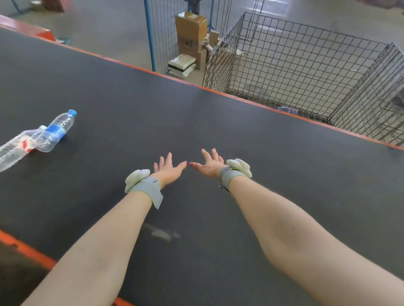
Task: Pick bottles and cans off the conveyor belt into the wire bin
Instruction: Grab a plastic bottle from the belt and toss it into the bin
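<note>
**Two bottles lie on the belt, both hands empty above it**

Two clear plastic bottles lie on their sides on the conveyor belt (222,135) at about nine o'clock from the hands. The blue-capped bottle (56,130) points its cap toward one o'clock; the second bottle (11,150), with a red-and-white label, lies just beside it toward seven o'clock, its neck end touching or overlapping the first. Lying flat, they look unlikely to topple, and each side is exposed for a grasp across the body.

The left hand (168,168) and the right hand (209,164) hover over the middle of the belt, fingers spread, palms open, holding nothing, thumbs nearly meeting. They sit well apart from the bottles, so no pick is under way; the left hand is the nearer one for a reach.

The wire bin (302,71) stands beyond the belt's far orange edge at about one o'clock, its top open toward the belt, so bottles can probably be dropped or tossed in. Something small lies on its floor near the belt side; what it is cannot be told.
</note>
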A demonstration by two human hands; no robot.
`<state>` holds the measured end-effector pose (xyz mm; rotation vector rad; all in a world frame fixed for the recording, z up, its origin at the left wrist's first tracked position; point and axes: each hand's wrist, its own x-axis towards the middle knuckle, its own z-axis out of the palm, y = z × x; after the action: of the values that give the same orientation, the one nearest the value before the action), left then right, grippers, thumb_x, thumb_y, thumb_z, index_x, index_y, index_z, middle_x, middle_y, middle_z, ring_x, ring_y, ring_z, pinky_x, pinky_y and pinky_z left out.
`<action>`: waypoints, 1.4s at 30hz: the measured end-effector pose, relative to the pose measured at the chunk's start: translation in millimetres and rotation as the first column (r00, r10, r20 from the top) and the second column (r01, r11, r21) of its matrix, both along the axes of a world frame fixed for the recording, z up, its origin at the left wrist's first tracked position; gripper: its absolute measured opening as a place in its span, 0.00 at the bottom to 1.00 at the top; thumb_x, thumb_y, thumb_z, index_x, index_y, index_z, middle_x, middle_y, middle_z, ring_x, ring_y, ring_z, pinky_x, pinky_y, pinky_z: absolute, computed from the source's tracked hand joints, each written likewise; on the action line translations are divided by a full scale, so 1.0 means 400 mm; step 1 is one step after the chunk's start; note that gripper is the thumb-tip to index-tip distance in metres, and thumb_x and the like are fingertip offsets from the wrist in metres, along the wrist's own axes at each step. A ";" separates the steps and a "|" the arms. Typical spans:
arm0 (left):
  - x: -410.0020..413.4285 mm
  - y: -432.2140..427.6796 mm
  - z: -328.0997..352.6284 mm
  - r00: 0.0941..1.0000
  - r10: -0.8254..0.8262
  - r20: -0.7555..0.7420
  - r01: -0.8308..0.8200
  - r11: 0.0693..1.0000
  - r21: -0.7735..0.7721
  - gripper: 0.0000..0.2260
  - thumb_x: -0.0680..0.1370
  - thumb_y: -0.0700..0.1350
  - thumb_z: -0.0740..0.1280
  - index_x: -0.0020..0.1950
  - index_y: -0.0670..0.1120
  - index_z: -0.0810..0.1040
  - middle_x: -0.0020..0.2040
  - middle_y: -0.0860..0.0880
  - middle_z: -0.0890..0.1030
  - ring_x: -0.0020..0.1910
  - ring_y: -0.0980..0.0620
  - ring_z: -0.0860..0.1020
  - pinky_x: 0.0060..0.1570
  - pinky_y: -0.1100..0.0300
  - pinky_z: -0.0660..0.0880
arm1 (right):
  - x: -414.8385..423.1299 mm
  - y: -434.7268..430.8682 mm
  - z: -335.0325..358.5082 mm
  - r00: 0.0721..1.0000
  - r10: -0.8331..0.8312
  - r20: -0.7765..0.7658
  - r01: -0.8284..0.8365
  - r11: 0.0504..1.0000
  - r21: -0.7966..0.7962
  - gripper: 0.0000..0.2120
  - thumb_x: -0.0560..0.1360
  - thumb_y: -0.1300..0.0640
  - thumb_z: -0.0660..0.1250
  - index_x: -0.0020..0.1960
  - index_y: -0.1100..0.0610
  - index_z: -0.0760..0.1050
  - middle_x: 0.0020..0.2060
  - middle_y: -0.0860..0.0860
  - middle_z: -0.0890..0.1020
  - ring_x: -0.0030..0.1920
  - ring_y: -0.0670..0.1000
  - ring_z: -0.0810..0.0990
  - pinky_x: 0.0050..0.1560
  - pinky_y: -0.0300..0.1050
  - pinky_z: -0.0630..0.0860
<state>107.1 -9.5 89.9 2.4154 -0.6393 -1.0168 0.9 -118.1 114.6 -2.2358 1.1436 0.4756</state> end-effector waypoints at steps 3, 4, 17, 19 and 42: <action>0.056 0.052 -0.022 0.998 0.055 0.003 -0.055 0.998 0.013 0.35 0.79 0.62 0.55 0.79 0.52 0.41 0.79 0.49 0.41 0.78 0.45 0.38 0.75 0.47 0.41 | 0.060 0.029 -0.018 0.999 0.026 0.036 -0.027 0.999 0.034 0.36 0.77 0.33 0.54 0.79 0.43 0.43 0.78 0.47 0.39 0.78 0.55 0.40 0.76 0.58 0.44; 0.080 0.073 -0.029 0.996 0.086 0.002 -0.086 0.996 0.020 0.35 0.79 0.62 0.56 0.79 0.52 0.41 0.79 0.48 0.41 0.78 0.45 0.39 0.75 0.47 0.42 | 0.083 0.042 -0.027 0.998 0.044 0.040 -0.046 0.998 0.040 0.36 0.77 0.34 0.54 0.79 0.43 0.43 0.78 0.47 0.39 0.78 0.55 0.40 0.76 0.58 0.44; 0.228 0.190 -0.102 0.966 0.201 0.163 -0.221 0.968 0.118 0.41 0.77 0.50 0.67 0.79 0.47 0.41 0.79 0.45 0.41 0.78 0.44 0.40 0.76 0.47 0.45 | 0.210 0.088 -0.082 0.997 0.082 0.015 -0.083 0.990 0.118 0.35 0.78 0.34 0.53 0.79 0.44 0.43 0.78 0.48 0.39 0.78 0.54 0.39 0.75 0.58 0.44; 0.234 0.214 -0.123 0.952 0.218 0.215 -0.254 0.955 0.155 0.43 0.76 0.47 0.68 0.78 0.47 0.39 0.78 0.44 0.38 0.77 0.44 0.37 0.76 0.47 0.44 | 0.220 0.093 -0.093 0.996 0.084 0.010 -0.085 0.988 0.128 0.35 0.78 0.34 0.53 0.79 0.43 0.43 0.78 0.48 0.39 0.78 0.54 0.39 0.75 0.57 0.44; 0.003 0.086 -0.261 0.986 0.074 0.150 -0.097 0.984 0.148 0.38 0.74 0.48 0.70 0.77 0.45 0.51 0.69 0.38 0.66 0.68 0.38 0.66 0.68 0.48 0.61 | 0.012 0.037 -0.241 0.945 -0.326 0.037 0.307 0.917 0.257 0.48 0.75 0.42 0.67 0.78 0.48 0.34 0.76 0.58 0.55 0.75 0.61 0.58 0.72 0.56 0.57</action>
<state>108.3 25.0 -14.3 2.6468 -0.5151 -0.8927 5.6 -103.3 18.3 -1.7968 1.2980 0.3684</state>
